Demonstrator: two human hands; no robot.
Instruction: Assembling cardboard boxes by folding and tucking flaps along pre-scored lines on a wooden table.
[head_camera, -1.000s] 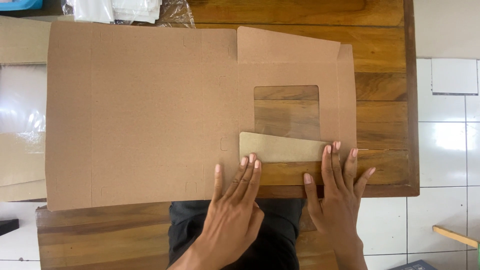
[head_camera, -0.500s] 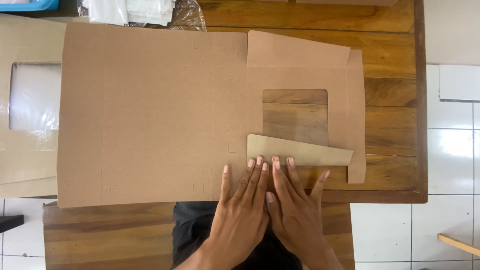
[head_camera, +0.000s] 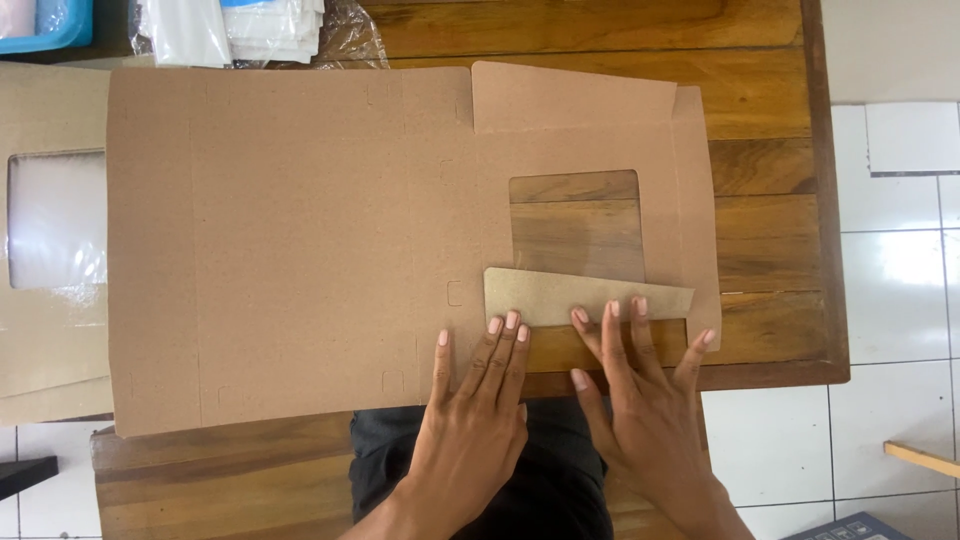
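We see a flat, unfolded cardboard box blank (head_camera: 300, 240) of matte brown kraft board, scored with faint fold lines and small slots, lying across a wooden table (head_camera: 760, 160) with a visible grain. A rectangular window cutout (head_camera: 575, 225) sits toward the blank's 3 o'clock side, and the table planks show through it. Just below the cutout, a narrow flap (head_camera: 585, 297) is folded over, its paler grey-brown underside facing up, long and slightly tapered.

Our left hand (head_camera: 475, 420) lies flat and open at 6 o'clock, fingers together, fingertips pressing the fold line at the flap's left end; it grasps nothing. Our right hand (head_camera: 640, 400) is spread just beside it, fingertips resting on the flap's lower edge, likewise flat and clasping nothing.

The blank's near edge overhangs the table's front edge by our body. To 3 o'clock the table ends at a dark rim, with white floor tiles (head_camera: 890, 250) beyond. At 9 o'clock another cardboard blank with a clear film window (head_camera: 55, 220) lies partly beneath ours. At 12 o'clock sits a clear plastic bag of white sheets (head_camera: 260, 30), and at 11 o'clock the corner of a blue tray (head_camera: 50, 25); what it holds we cannot tell.
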